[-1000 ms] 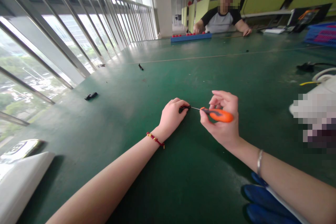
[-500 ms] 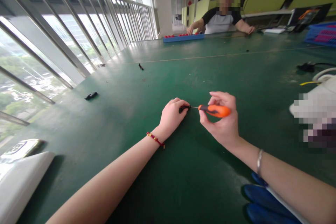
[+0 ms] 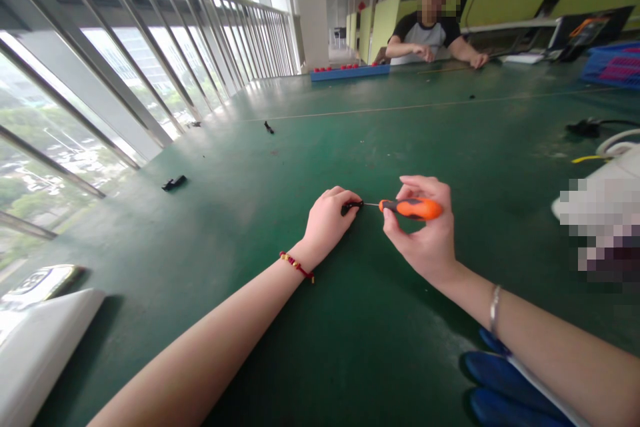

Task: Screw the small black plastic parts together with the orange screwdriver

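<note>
My left hand point(image 3: 330, 215) rests on the green table point(image 3: 235, 213), its fingers closed around a small black part point(image 3: 352, 207); what kind of part it is I cannot make out. In my right hand point(image 3: 425, 233) is a screwdriver point(image 3: 415, 208) with an orange and dark grey handle, gripped between thumb and fingers. The screwdriver lies nearly level, its thin shaft pointing left. Its tip meets the right end of the black part, though the exact contact is too small to see.
Small black pieces point(image 3: 174, 183) lie to the left and farther back. Blue gloves point(image 3: 510, 387) sit under my right forearm. A white box point(image 3: 55, 353) stands at front left. Across the table, a person point(image 3: 425, 40) sits behind a blue tray point(image 3: 350, 73) of red items. Metal railing point(image 3: 150, 33) runs along the left.
My right hand and the screwdriver have shifted very slightly right, and the handle has turned a little. My left hand has stayed put. The person opposite has drawn one hand back from the blue tray.
</note>
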Tool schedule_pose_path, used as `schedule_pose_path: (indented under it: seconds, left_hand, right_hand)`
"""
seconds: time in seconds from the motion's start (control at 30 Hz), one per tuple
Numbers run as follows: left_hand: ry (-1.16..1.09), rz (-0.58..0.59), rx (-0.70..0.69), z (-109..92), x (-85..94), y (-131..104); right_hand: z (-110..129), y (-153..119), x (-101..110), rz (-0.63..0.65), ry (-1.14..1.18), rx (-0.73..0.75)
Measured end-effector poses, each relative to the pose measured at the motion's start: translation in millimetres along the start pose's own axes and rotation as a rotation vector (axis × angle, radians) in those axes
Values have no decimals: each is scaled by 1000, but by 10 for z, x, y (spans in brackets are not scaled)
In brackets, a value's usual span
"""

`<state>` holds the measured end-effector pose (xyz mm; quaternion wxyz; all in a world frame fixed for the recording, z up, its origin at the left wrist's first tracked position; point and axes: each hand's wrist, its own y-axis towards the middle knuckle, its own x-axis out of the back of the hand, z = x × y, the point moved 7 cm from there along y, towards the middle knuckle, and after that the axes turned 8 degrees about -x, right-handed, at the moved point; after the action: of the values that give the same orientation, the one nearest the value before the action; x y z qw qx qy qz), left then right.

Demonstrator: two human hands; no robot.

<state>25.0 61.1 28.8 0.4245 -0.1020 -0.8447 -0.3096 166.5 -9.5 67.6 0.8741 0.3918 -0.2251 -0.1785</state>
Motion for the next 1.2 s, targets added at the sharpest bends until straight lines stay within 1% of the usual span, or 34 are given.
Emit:
schedule_pose_path:
  seconds: [0.1, 0.17, 0.27, 0.4, 0.5, 0.57, 0.67, 0.83, 0.97, 1.13, 1.2]
  left_hand:
    - [0, 0, -2, 3, 1, -1]
    - [2, 2, 0, 8, -2, -2]
    - [4, 2, -2, 8, -5, 0]
    - [5, -2, -1, 3, -1, 4]
    - [2, -6, 0, 5, 1, 4]
    - [-1, -6, -5, 5, 0, 3]
    - [-2, -6, -10, 8, -6, -1]
    - [5, 0, -5, 14, -13, 0]
    - [5, 0, -4, 8, -10, 1]
    - [6, -1, 3, 7, -3, 1]
    - [6, 2, -2, 6, -5, 1]
  right_hand:
    - [8, 9, -11, 30, -66, -20]
    - [49, 1, -40, 79, -133, -1]
    - [93, -18, -68, 118, -154, 20]
    - [27, -21, -49, 74, -98, -34]
    - [-16, -10, -12, 20, -30, -36]
    - [-30, -1, -10, 22, -20, -43]
    - [-19, 4, -37, 71, -86, -60]
    - [68, -16, -79, 134, -179, -6]
    - [35, -26, -74, 119, -146, -33]
    - [-28, -17, -18, 37, -14, -47]
    - [-38, -11, -16, 39, -11, -51]
